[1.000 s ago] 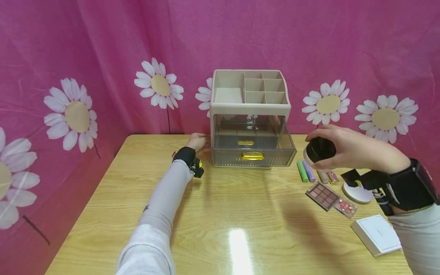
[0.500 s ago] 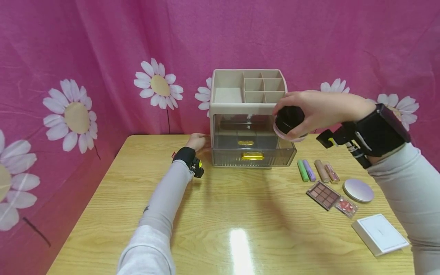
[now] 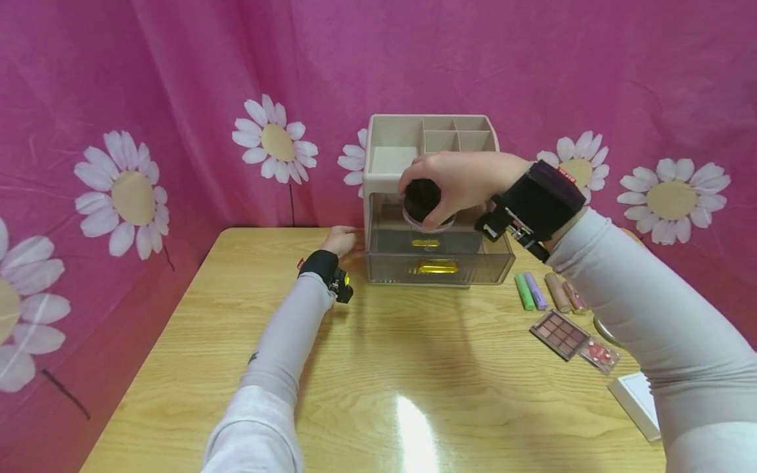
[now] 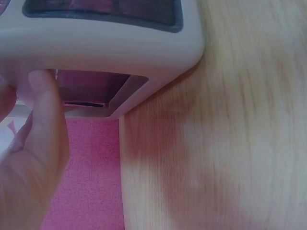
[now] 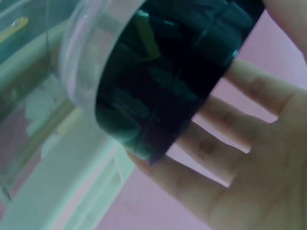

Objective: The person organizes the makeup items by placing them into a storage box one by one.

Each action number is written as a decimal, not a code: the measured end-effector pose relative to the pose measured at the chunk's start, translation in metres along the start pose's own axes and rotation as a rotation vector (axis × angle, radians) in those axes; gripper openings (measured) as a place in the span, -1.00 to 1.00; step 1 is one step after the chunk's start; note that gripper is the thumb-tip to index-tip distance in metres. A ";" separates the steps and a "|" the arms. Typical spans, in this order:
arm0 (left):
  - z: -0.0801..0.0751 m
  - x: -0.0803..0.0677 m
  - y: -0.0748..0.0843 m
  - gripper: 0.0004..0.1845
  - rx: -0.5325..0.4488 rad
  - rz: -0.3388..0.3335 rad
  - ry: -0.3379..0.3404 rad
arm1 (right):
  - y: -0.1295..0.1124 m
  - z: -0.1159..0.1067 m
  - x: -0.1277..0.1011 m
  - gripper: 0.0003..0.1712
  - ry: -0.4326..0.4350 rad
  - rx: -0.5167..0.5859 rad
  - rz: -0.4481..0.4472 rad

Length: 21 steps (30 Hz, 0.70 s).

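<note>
1. One small round jar with a black lid and a clear pinkish base [image 3: 424,205] is up in the air, in front of the upper front edge of the beige plastic organizer box [image 3: 384,172], above its grey see-through drawers [image 3: 437,259].
2. The right hand [image 3: 467,184] holds the jar from above, with its fingers [image 5: 240,120] curled round the black lid.
3. The left hand [image 3: 342,242] rests flat against the left side of the organizer box near the back edge of the table, its thumb [image 4: 48,115] straight along the box's lower corner.
4. The jar could slip, I think, because the lid looks smooth and shiny and only the fingertips hold it. It could fall on the box rim and roll off.
5. The jar might also bump the box's front edge if it goes too low, and the box could slide if the left hand lets go.
6. Near the right edge of the shiny wooden table [image 3: 378,368] lie a green tube [image 3: 523,291], a purple tube [image 3: 535,290], two brownish tubes [image 3: 564,293], a brown eyeshadow palette [image 3: 559,334] and a white flat box [image 3: 639,404].
7. A pink cloth with white daisies [image 3: 177,98] hangs behind and beside the table.
</note>
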State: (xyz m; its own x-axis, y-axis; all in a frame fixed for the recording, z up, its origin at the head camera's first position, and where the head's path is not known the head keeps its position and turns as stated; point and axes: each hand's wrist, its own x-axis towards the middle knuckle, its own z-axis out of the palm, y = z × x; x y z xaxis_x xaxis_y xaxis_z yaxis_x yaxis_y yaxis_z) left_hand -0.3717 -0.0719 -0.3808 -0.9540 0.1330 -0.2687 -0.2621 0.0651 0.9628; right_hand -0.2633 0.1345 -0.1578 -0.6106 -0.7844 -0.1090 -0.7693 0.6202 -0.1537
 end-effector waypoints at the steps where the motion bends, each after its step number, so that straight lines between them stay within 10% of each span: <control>1: 0.000 0.000 0.000 -0.56 0.005 0.007 0.002 | -0.001 0.002 0.004 -0.39 -0.003 0.000 0.001; 11: 0.006 -0.031 0.017 -0.56 0.035 -0.011 0.011 | -0.007 0.020 0.032 -0.43 -0.024 0.022 -0.035; 17: 0.001 -0.003 0.001 -0.57 0.059 -0.002 0.017 | -0.005 0.029 0.044 -0.39 -0.065 -0.030 -0.018; 21: -0.011 0.045 -0.028 -0.61 0.035 0.071 -0.010 | -0.003 0.035 0.050 -0.36 -0.093 -0.074 -0.016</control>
State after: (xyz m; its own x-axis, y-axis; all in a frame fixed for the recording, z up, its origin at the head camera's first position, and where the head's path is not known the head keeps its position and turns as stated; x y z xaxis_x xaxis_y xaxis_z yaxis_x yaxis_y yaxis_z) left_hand -0.4089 -0.0783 -0.4200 -0.9685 0.1479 -0.2005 -0.1887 0.0897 0.9779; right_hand -0.2850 0.0933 -0.1972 -0.5807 -0.7896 -0.1982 -0.7926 0.6039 -0.0839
